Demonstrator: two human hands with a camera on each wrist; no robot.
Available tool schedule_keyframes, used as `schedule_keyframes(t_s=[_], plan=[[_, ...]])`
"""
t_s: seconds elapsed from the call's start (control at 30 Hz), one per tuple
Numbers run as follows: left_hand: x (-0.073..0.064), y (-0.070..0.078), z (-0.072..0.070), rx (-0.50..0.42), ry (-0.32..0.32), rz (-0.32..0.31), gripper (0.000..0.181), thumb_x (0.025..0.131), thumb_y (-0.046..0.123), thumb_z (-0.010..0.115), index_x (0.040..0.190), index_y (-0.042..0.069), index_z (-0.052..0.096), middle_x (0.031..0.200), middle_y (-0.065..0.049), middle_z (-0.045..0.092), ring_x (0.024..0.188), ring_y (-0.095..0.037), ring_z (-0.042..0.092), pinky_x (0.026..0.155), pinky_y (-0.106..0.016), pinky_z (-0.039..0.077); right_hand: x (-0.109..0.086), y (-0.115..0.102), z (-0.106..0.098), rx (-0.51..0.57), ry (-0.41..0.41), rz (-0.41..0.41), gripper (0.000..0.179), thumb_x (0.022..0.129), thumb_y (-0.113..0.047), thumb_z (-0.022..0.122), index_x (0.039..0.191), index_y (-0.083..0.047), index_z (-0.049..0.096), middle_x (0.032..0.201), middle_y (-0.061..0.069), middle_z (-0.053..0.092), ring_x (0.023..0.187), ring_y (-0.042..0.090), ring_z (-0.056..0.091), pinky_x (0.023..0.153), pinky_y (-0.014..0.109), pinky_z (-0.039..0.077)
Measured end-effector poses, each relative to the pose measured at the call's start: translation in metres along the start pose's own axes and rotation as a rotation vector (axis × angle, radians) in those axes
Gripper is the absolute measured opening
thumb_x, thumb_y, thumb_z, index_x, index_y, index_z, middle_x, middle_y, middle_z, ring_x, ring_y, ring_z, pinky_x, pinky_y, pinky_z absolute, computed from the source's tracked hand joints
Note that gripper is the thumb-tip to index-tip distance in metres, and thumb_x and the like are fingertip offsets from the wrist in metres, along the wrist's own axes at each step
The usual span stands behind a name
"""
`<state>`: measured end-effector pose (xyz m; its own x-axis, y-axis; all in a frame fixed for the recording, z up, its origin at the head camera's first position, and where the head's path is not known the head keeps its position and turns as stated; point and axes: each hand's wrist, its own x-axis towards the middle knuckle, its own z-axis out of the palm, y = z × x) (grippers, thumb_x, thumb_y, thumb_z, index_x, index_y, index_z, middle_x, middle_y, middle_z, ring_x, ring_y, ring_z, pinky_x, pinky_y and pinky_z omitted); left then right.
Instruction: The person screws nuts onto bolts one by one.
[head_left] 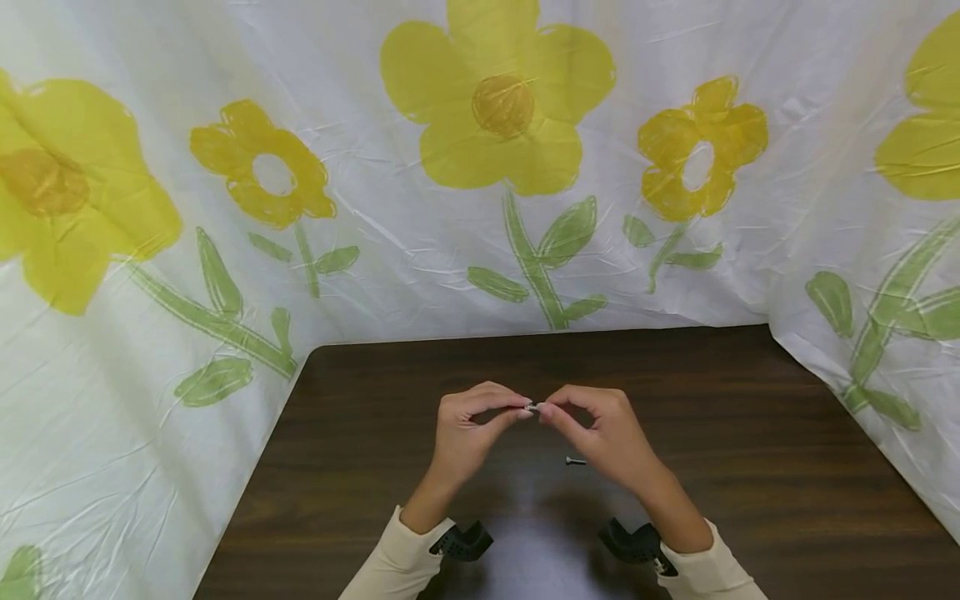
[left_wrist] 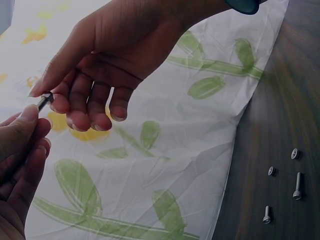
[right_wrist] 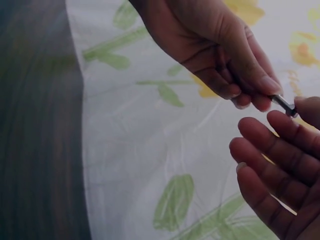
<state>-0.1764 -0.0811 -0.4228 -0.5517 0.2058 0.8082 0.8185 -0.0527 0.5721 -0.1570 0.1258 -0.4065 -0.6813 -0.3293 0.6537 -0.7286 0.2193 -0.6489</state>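
A small metal bolt spans the gap between my two hands, above the table. My left hand pinches its wider end between thumb and index finger, the other fingers loosely extended in the left wrist view. The slim shank end is pinched by the fingertips of my right hand. Whether the wider end is a head or a nut, I cannot tell. On the tabletop below the hands lies a loose socket-head screw.
The left wrist view shows a longer screw, a shorter screw and two small round metal pieces, one nearer and one farther. A dark wooden table is bordered by a white flowered curtain.
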Motion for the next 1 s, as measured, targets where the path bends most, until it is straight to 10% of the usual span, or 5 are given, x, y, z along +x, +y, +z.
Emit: schedule_keyframes(t_s=[0.53, 1.0], plan=[[0.002, 0.000, -0.004, 0.029, 0.027, -0.030, 0.018, 0.077, -0.010, 0.082, 0.092, 0.000, 0.079, 0.086, -0.011, 0.075, 0.079, -0.020, 0.071, 0.071, -0.029, 0.059, 0.001, 0.002, -0.005, -0.052, 0.021, 0.023, 0.018, 0.093, 0.000, 0.072, 0.096, -0.017, 0.075, 0.082, -0.007, 0.072, 0.067, 0.007, 0.066, 0.058, 0.022, 0.054], [0.001, 0.000, -0.004, 0.021, 0.018, -0.031, 0.016, 0.078, -0.009, 0.082, 0.091, -0.002, 0.078, 0.086, -0.010, 0.075, 0.079, -0.020, 0.071, 0.071, -0.030, 0.059, 0.001, 0.007, -0.003, -0.044, 0.067, -0.173, 0.035, 0.073, 0.010, 0.085, 0.102, -0.009, 0.077, 0.093, 0.001, 0.076, 0.073, 0.008, 0.067, 0.063, 0.017, 0.053]])
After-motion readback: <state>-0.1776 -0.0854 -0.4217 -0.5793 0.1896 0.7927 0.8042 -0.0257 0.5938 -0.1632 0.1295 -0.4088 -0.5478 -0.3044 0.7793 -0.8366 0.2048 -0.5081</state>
